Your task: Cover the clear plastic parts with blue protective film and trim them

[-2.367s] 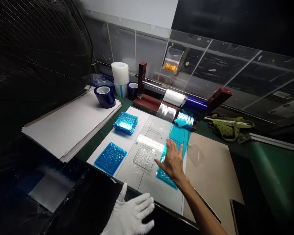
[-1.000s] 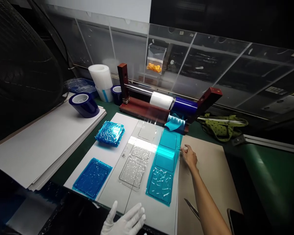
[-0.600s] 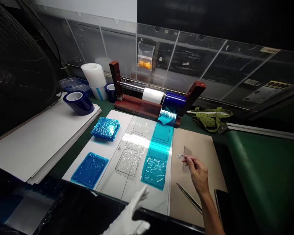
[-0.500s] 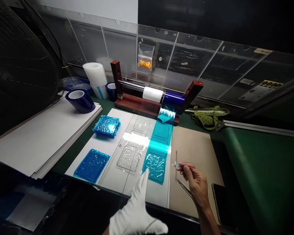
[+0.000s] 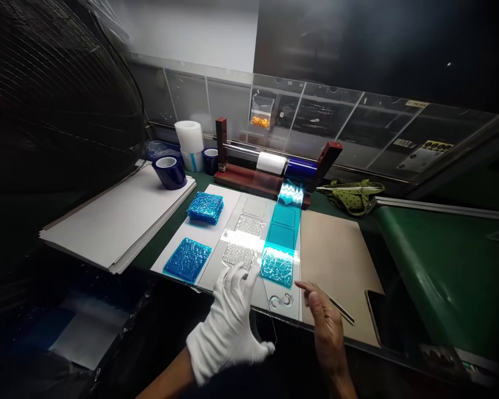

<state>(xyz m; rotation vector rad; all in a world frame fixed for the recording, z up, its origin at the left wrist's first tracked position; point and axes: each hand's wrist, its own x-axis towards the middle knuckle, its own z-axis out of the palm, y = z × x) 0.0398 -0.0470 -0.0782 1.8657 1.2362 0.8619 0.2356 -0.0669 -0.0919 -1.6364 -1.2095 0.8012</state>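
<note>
My left hand (image 5: 228, 318), in a white glove, holds a thin clear pane (image 5: 269, 310) nearly edge-on between thumb and fingers, just over the mat's front edge. Close to the pane show small C-shaped clear shapes (image 5: 281, 301); whether they are attached to it I cannot tell. My bare right hand (image 5: 327, 327) is to the right, index finger stretched toward the pane, with tweezers (image 5: 336, 307) tucked in its grip. Between and beyond the hands lies a strip of teal film (image 5: 281, 235) with a bubbly teal piece (image 5: 276, 266) at its near end. Left of it are clear bubbly pieces (image 5: 240, 254).
A wooden stand (image 5: 249, 178) bears a blue film roll (image 5: 301, 167) and a white roll (image 5: 271, 162). Blue stacks (image 5: 187, 260) (image 5: 205, 208) lie left, beside white sheets (image 5: 116, 221) under a blue tape roll (image 5: 169, 172). A phone (image 5: 378, 313) lies on the right of brown board (image 5: 332, 244).
My view has shifted. The thin pane has passed from my right hand to my left, whose fingers have curled round its edges. My right hand still has the tweezers, now turned differently.
</note>
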